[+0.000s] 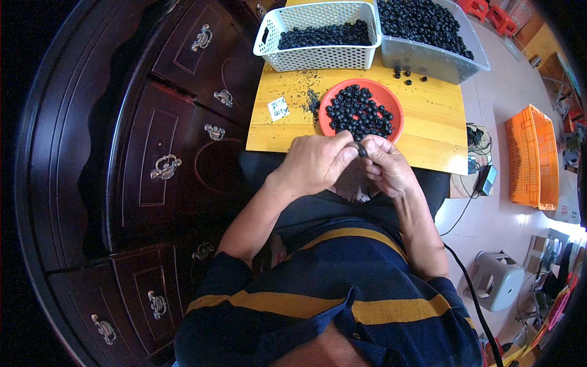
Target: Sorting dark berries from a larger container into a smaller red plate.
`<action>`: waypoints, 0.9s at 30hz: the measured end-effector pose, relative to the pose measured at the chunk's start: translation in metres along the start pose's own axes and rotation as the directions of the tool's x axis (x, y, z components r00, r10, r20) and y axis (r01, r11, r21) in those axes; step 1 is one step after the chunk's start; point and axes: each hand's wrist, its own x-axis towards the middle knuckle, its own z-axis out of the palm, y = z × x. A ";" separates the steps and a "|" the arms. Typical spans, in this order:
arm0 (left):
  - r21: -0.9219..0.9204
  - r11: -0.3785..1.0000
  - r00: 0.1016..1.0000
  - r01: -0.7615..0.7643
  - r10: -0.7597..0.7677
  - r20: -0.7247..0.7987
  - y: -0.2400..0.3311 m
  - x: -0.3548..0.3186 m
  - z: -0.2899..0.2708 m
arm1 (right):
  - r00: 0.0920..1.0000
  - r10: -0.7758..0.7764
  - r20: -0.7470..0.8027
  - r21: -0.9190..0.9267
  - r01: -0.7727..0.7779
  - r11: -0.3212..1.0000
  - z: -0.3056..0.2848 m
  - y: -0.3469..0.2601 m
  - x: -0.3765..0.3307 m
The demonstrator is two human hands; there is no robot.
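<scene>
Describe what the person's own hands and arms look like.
The left hand and right hand are ungloved, the wrists bare. The left sleeve and right sleeve are dark navy, ending near the elbow; a mustard band crosses the left one.

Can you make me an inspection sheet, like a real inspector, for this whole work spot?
Surface: yellow wooden table, dotted with dark crumbs.
Job's things: black ring-like pieces in a red dish; more dark pieces in the white basket and clear bin.
Clutter: white patterned square; a few loose pieces by the bin.
Hands: left and right both pinch a small dark item.
Cables: black cable at right.
Surroundings: dark drawers left; orange crate and grey stool right.
</scene>
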 end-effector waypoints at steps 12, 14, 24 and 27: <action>-0.068 0.997 0.997 -0.045 0.041 -0.059 0.003 0.002 0.001 | 0.999 0.038 0.024 0.101 -0.040 0.994 -0.002 0.001 -0.001; -0.054 0.996 0.995 -0.074 0.070 -0.074 0.003 0.003 -0.001 | 0.998 0.059 0.014 0.115 -0.060 0.992 0.000 0.001 -0.001; 0.028 0.989 0.986 -0.144 0.146 -0.079 0.001 0.006 0.006 | 0.996 0.082 -0.034 0.019 -0.081 0.997 0.009 0.003 -0.002; 0.039 0.986 0.983 -0.162 0.164 -0.077 0.002 0.007 0.007 | 0.997 0.072 -0.008 0.017 -0.072 0.997 0.004 0.007 0.000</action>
